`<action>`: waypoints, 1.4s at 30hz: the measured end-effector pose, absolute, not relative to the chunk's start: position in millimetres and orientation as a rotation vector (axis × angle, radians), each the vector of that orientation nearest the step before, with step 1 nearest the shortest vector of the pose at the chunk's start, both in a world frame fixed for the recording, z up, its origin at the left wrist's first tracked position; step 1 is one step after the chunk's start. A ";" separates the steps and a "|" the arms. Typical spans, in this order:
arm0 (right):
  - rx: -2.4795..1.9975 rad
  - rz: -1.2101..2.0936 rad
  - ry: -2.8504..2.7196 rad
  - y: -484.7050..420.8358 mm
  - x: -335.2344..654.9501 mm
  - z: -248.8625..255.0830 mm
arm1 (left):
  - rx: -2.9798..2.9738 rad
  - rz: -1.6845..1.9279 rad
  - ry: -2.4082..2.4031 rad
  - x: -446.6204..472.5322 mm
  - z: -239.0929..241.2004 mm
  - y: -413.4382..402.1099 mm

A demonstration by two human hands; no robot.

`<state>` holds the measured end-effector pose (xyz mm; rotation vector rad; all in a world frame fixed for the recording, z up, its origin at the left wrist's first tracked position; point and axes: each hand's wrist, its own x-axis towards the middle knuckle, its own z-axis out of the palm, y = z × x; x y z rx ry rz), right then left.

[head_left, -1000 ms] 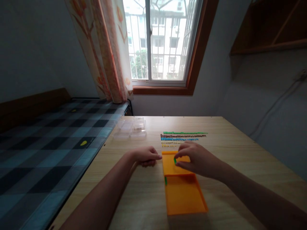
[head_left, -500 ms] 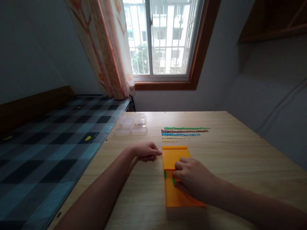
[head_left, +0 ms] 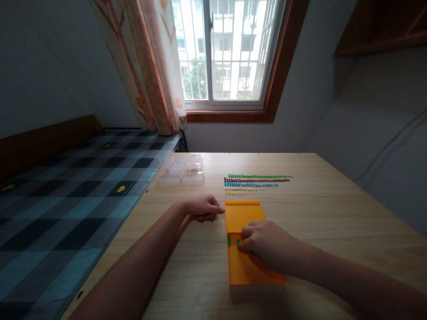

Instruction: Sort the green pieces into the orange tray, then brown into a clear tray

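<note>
An orange tray (head_left: 240,213) lies on the wooden table (head_left: 320,213) in front of me. My right hand (head_left: 263,244) rests over the tray's lower half, fingers curled and pinched on a small green piece (head_left: 238,242). Another green piece (head_left: 229,240) stands at the tray's left inner wall. My left hand (head_left: 202,208) lies loosely closed on the table, its fingertips at the tray's upper left edge. Beyond the tray lie rows of small pieces: green (head_left: 258,176), brown (head_left: 256,180), blue (head_left: 250,184) and yellow (head_left: 235,194).
Clear plastic boxes (head_left: 183,170) sit at the table's far left corner. A bed with a checked blue cover (head_left: 66,191) adjoins the table's left side. A window (head_left: 230,53) and curtain (head_left: 147,66) stand behind; a grey wall runs along the right.
My right hand came down from the tray's upper part to its lower half with the green piece, then shifted slightly left. My left hand stayed put. The view tilted a little.
</note>
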<state>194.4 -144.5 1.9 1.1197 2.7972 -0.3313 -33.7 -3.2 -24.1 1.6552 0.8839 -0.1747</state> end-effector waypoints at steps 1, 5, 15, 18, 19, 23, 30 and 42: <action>1.155 -0.349 2.810 -143.7 194.4 0.1 | 1.656 -0.175 0.885 -33.6 -24.0 -3.4; 1.246 -0.425 2.861 -140.7 195.9 -4.0 | 1.659 -0.166 0.884 -33.4 -24.7 -3.9; 1.264 -0.412 2.906 -139.2 197.6 -8.0 | 1.655 -0.173 0.889 -33.2 -24.5 -4.1; 1.268 -0.406 2.891 -139.6 195.5 -8.0 | 1.664 -0.177 0.880 -33.1 -24.3 -4.2; 1.267 -0.400 2.889 -139.8 195.1 -7.5 | 1.666 -0.176 0.881 -32.9 -24.1 -4.4; 1.262 -0.388 2.899 -139.9 195.2 -5.1 | 1.665 -0.169 0.892 -32.4 -23.2 -5.0; 1.270 -0.374 2.916 -138.0 196.0 -8.1 | 1.665 -0.166 0.901 -32.8 -23.9 -4.6; 1.273 -0.340 2.947 -139.3 196.1 -6.3 | 1.666 -0.169 0.898 -32.3 -21.1 -6.1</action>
